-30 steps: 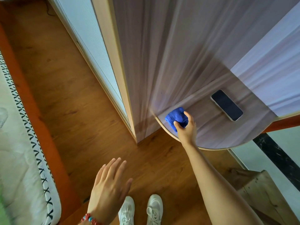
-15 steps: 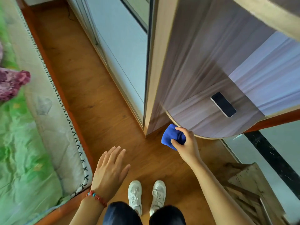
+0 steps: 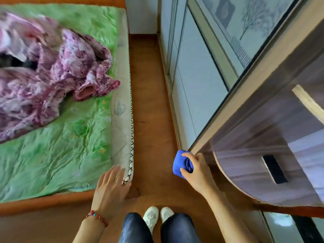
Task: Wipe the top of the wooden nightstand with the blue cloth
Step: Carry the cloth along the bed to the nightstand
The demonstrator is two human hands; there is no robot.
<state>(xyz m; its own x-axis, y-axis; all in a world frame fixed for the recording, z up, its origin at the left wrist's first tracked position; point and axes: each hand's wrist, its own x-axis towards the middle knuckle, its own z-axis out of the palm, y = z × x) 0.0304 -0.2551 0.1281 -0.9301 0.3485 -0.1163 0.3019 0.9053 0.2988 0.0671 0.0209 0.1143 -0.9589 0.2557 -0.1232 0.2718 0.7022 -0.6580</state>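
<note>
Two hazards, as I judge them. Nightstand [image 3: 249, 165] top: my right hand [image 3: 196, 170] grips the blue cloth [image 3: 180, 163] bunched off its left edge, giving poor contact. Phone [image 3: 274, 169]: a sweep could knock it. Left hand [image 3: 110, 188] open, empty.

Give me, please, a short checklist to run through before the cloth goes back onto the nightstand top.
1. Blue cloth gripped in right hand: ok.
2. Cloth touching the nightstand top: not ok, it is held off the front left edge, over the floor.
3. Top free of objects: not ok, a phone lies on it.
4. Left hand out of the wiping path: ok, open near the mattress corner.
5. Top already clean: cannot tell.
</note>
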